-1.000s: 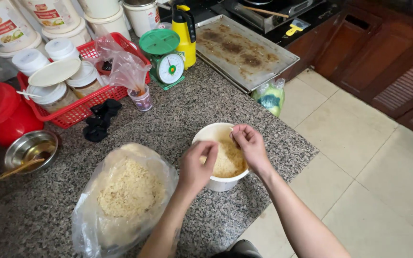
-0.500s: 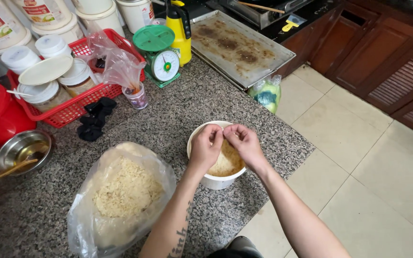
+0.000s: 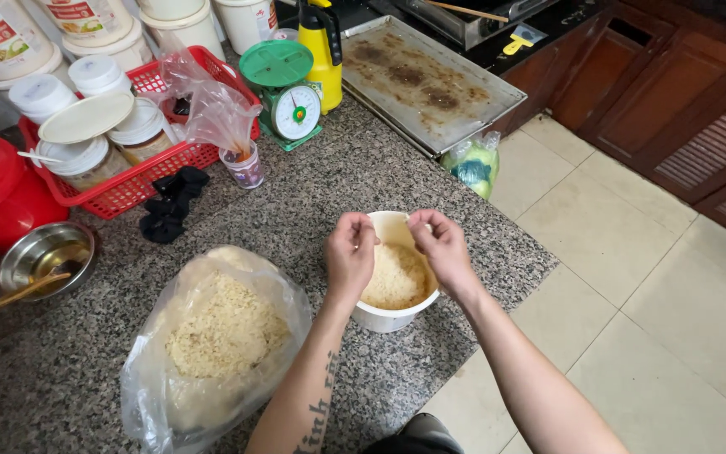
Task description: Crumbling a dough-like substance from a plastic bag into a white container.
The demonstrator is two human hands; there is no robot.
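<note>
Both hands hover over one white bowl [image 3: 397, 315] of pale shredded food near the table [image 3: 430, 193] edge. The left hand [image 3: 351, 252] is loosely curled, fingertips pinched together at the rim; the right hand [image 3: 443, 245] is likewise half closed above it. Whether either holds anything cannot be told. One clear bag [image 3: 212, 345] of the same food lies just left; one green scale [image 3: 283, 88] stands behind.

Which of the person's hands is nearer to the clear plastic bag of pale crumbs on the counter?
Left. The left hand is over the white bowl's near-left rim, just beside the clear plastic bag. The right hand is over the bowl's far side, further from the bag.
</note>
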